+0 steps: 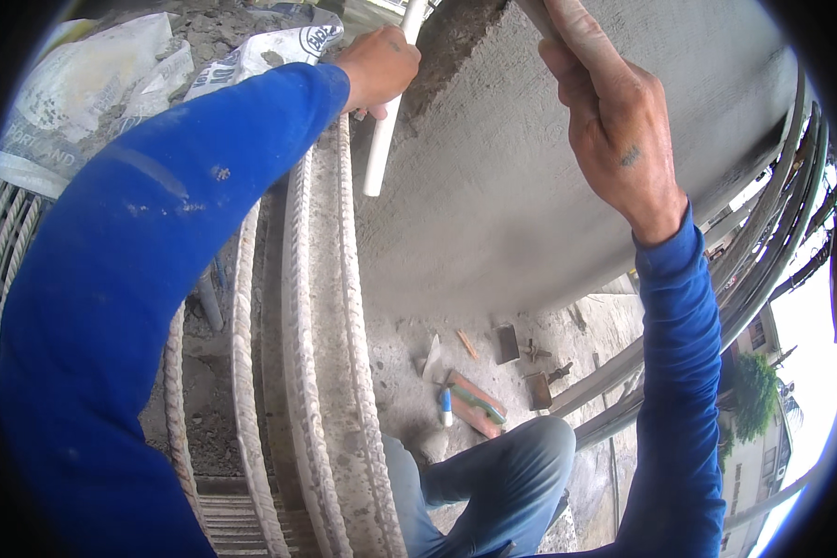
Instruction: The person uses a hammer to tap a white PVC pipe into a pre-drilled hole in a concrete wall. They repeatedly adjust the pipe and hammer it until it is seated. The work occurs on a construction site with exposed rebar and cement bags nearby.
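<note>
My left hand (378,70), at the upper middle, is closed around a white pipe (381,153), which slants down past it along the edge of the grey plastered wall (521,195). Its fingers are partly hidden. At the upper right, the fingers of my right hand (614,121) are wrapped round a grey bar-like piece (533,13). The top of the picture cuts that piece off, so its kind does not show. Both arms are raised, in blue sleeves, with the smooth cement face of the wall between them.
Ribbed steel bars (355,307) run along the left beside a concrete ledge. Cement bags (93,84) lie at the upper left. On the ground below are a pointed trowel (431,358), a reddish float with a green handle (477,402) and metal pieces (506,344). Cables (763,232) bend along the right.
</note>
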Tool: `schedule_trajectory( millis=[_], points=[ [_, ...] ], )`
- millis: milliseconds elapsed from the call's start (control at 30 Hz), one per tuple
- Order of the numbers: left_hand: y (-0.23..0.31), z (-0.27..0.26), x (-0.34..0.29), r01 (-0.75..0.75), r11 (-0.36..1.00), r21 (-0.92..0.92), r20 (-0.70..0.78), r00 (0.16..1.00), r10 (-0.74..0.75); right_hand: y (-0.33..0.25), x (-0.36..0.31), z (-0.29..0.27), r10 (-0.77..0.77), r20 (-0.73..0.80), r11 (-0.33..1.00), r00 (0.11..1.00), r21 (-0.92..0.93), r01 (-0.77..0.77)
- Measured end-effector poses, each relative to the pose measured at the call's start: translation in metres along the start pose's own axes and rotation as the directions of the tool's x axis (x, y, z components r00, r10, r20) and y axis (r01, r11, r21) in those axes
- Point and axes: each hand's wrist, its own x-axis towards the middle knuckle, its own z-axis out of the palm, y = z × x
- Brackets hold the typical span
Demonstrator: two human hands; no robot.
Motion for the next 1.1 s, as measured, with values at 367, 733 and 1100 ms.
schedule_trajectory(
  millis=[367,733,1100],
  points=[
    [0.016,-0.008,-0.007,0.183,0.955,-0.232,0.069,0.983,-0.171,0.016,-0.017,0.012,0.026,-0.019,0.978,0.999,-0.208,-0.03],
    [0.004,0.002,0.001,0.098,0.993,-0.061,0.086,0.992,-0.092,0.007,-0.029,0.015,0.121,0.03,0.985,0.992,-0.126,-0.116],
    [0.021,-0.007,-0.009,0.177,0.977,-0.12,0.043,0.984,-0.173,0.021,-0.043,0.037,0.248,0.035,0.937,0.968,-0.261,-0.231]
  ],
)
